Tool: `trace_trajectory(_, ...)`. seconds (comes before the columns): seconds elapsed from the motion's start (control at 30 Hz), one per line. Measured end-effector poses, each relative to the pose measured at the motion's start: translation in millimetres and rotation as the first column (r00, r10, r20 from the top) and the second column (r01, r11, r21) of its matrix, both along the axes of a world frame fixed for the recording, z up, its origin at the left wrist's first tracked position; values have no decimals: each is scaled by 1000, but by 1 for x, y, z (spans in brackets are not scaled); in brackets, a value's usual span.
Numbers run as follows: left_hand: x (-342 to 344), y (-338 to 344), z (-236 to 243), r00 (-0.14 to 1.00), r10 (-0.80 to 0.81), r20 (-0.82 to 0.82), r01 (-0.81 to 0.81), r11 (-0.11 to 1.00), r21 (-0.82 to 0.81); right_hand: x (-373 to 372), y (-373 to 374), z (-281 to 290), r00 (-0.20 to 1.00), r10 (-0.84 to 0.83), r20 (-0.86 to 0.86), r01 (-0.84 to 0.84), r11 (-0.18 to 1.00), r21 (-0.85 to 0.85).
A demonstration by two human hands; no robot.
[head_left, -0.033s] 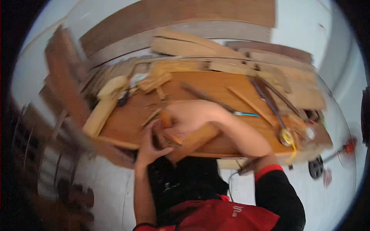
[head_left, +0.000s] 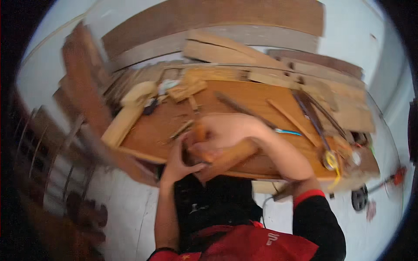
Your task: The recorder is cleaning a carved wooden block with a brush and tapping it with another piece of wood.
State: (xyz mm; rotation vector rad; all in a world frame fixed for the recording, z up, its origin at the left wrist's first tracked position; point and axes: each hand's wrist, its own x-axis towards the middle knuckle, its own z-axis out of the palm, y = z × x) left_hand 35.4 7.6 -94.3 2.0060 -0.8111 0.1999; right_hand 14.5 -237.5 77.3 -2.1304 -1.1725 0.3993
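A light-brown wooden block (head_left: 235, 157) lies slanting across the near edge of the table, close to my lap. My left hand (head_left: 175, 166) is curled round its left end, thumb toward me and fingers on the far side. From the right, my right hand (head_left: 228, 129) reaches over the block, closed round an orange-brown wooden handle (head_left: 200, 132). Motion blur and the hand hide the lower part of that tool, so its kind is unclear. A thin wood strip (head_left: 182, 129) lies just beyond my left fingers.
Brown wooden table (head_left: 148, 135) carries a carved pale wood piece (head_left: 126, 124), a dark rod (head_left: 239, 105), a blue-ended tool (head_left: 288, 132), a wood stick (head_left: 291, 122) and a yellow tape measure (head_left: 330, 160). Boards (head_left: 217, 26) stand behind; more planks (head_left: 82, 78) lean at left.
The whole view has shifted, so everything sits a little farther right in the picture. Both hands keep nearly the same grip and place on the block.
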Motion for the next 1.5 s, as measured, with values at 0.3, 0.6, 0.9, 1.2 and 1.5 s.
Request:
trace_trajectory(0.3,-16,3,20,1000,3,28,-4,1000,16,2,-50,34,685,-599,414,712,670,-207)
trace_trajectory(0.6,-15,3,23,1000,-22,-12,23,1000,17,-12,-4,18,978,-172,-121,167,985,-45)
trace_trajectory(0.9,-15,4,23,999,-34,34,34,999,-18,27,-53,16,788,-539,298,608,757,-239)
trace_trajectory(1.2,-19,6,24,999,-25,-46,25,1000,12,-21,0,19,944,-217,247,273,936,-220)
trace_trajectory(1.5,-14,3,19,998,-15,61,13,999,36,14,-50,25,862,-428,-272,363,895,-258)
